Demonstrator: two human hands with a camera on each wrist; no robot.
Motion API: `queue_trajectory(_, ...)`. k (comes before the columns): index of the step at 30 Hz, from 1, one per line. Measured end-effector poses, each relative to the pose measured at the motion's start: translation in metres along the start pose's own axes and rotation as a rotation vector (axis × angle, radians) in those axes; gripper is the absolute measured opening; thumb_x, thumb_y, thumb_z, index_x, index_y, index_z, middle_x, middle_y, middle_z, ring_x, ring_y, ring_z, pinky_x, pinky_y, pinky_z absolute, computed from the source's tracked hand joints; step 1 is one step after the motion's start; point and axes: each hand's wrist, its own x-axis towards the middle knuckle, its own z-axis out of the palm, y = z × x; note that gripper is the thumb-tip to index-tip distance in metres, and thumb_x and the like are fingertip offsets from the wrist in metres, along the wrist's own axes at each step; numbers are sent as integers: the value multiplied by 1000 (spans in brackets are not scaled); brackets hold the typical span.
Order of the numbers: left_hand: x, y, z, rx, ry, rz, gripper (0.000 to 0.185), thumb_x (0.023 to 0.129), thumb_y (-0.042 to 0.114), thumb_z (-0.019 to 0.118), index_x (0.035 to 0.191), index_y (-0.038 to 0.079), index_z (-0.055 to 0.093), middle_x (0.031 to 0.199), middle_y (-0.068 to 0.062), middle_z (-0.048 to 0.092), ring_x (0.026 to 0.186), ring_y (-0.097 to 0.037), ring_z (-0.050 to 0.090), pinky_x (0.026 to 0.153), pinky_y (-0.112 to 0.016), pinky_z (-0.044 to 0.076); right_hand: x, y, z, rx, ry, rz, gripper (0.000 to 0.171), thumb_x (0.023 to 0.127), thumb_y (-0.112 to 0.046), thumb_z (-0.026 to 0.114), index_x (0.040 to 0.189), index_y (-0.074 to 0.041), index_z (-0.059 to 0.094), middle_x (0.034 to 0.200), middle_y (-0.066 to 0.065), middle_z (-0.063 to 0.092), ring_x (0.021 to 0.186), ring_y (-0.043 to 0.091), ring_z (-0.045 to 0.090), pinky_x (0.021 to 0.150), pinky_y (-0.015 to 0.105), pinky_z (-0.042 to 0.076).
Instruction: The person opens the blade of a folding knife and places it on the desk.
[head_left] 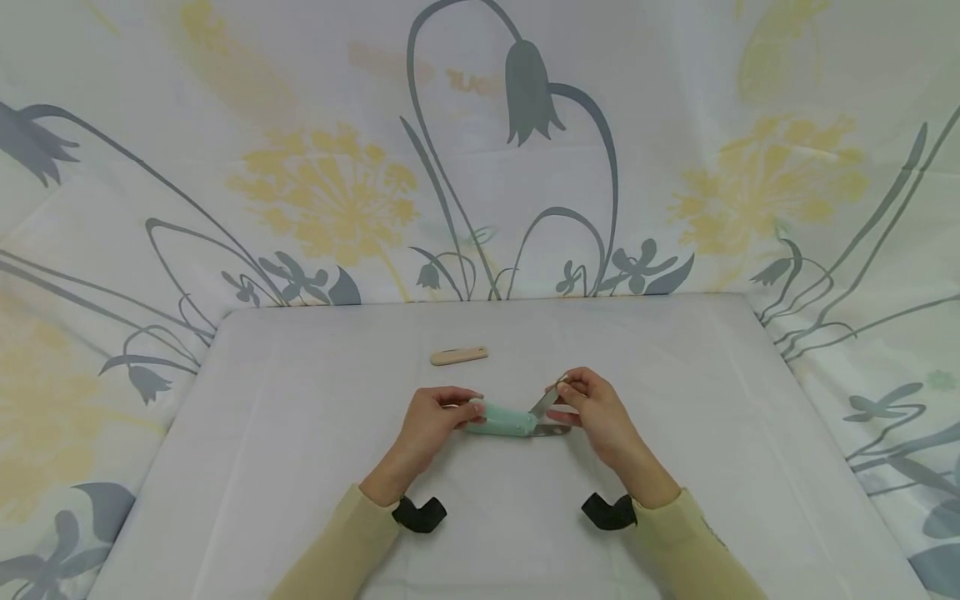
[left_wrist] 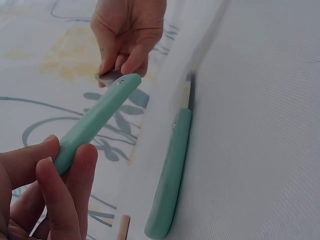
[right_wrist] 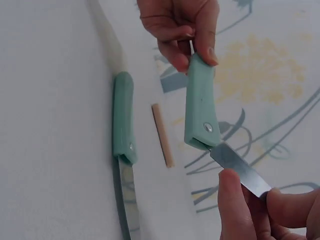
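Both hands hold a folding knife with a mint-green handle (right_wrist: 201, 100) and a partly swung-out metal blade (right_wrist: 242, 170). My left hand (head_left: 435, 417) pinches the handle's butt end between thumb and fingers. At the other end, my right hand (head_left: 596, 412) pinches the blade near its tip, and the blade stands at an angle to the handle. Directly below, a second mint-green folding knife (left_wrist: 170, 175) lies on the white table with its blade (right_wrist: 129, 195) out, pointing towards the right-hand side.
Farther back on the white table (head_left: 300, 367) lies a slim beige piece (head_left: 459, 356), like a closed knife handle. A patterned floral cloth (head_left: 480, 183) rises behind the table's far edge. Black straps (head_left: 420, 515) stick out at both wrists.
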Motion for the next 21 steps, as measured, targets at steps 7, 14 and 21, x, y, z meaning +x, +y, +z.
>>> queue_trajectory(7, -1, -1, -3, 18, -36, 1, 21, 89, 5, 73, 108, -4, 71, 99, -12, 68, 86, -26, 73, 78, -28, 55, -2, 5, 3, 155, 79, 12, 6, 104, 1, 45, 110, 4, 45, 103, 10, 58, 90, 18, 61, 83, 36, 56)
queue_trajectory(14, 0, -2, -6, 187, -79, 7, 19, 87, 12, 77, 102, 1, 70, 94, -8, 69, 85, -28, 70, 74, -32, 54, -6, 4, 4, 261, 132, 14, 4, 105, -1, 45, 107, 3, 45, 96, 8, 55, 87, 17, 60, 86, 36, 55)
queue_trajectory(21, 1, -7, -7, 278, -133, -8, 19, 86, 12, 78, 99, 1, 68, 87, -4, 70, 78, -17, 64, 69, -34, 54, -7, 3, 5, 328, 161, 11, 4, 105, -1, 44, 107, 2, 43, 95, 8, 55, 89, 17, 59, 87, 35, 54)
